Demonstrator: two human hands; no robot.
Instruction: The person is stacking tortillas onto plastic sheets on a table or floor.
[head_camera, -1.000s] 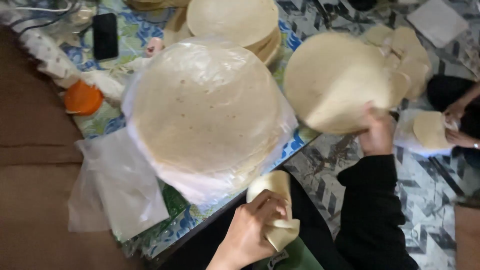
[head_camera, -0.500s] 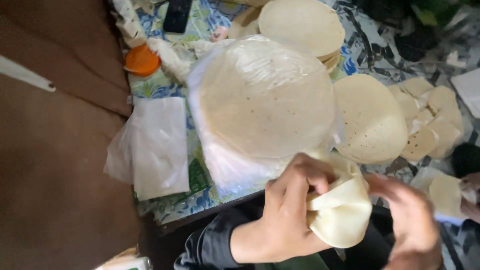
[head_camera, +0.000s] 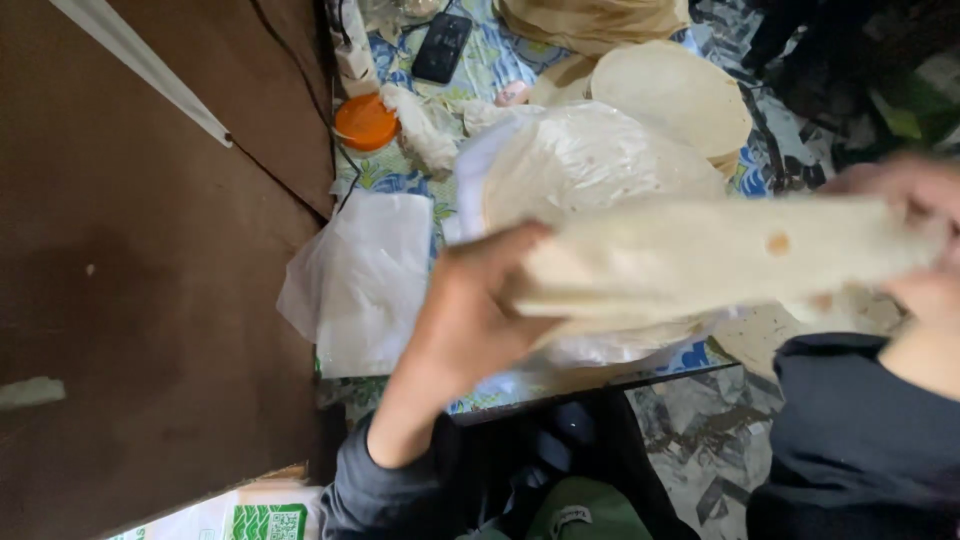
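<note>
Patterned tablecloth (head_camera: 400, 170) under bagged flatbreads (head_camera: 590, 160), my left hand (head_camera: 470, 320) gripping a stretched flatbread (head_camera: 700, 255), my blurred right hand (head_camera: 920, 240) clutching its far end.

Both hands are bare, no gloves, rings or a watch that I can make out. The left hand (head_camera: 465, 320) comes out of a dark grey long sleeve bunched at the wrist. The right hand (head_camera: 915, 235) is blurry, with a darker, near-black sleeve.
</note>
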